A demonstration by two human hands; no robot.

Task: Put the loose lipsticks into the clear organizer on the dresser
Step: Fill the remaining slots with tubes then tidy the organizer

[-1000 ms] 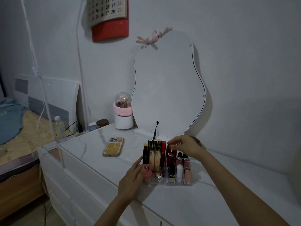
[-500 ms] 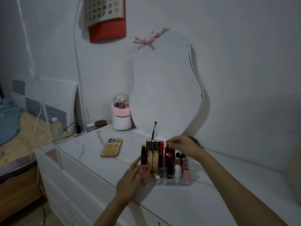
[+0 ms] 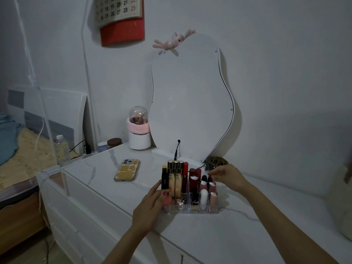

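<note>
The left hand (image 3: 150, 204) lies straight-fingered against the clear organizer's (image 3: 190, 210) nine-o'clock side, bracing it. The right hand (image 3: 227, 176) hovers at its two-o'clock corner, fingers loosely curled over the lipsticks (image 3: 203, 189); whether this grip holds anything I cannot tell. Best lower each tube upright while the brace holds. A phone (image 3: 127, 170) lies at ten o'clock on the counter (image 3: 238, 235).

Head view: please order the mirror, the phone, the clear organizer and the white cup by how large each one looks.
1. mirror
2. clear organizer with its lipsticks
3. phone and white cup: these look alike, and the cup stands farther away, so I do not rank them.
</note>
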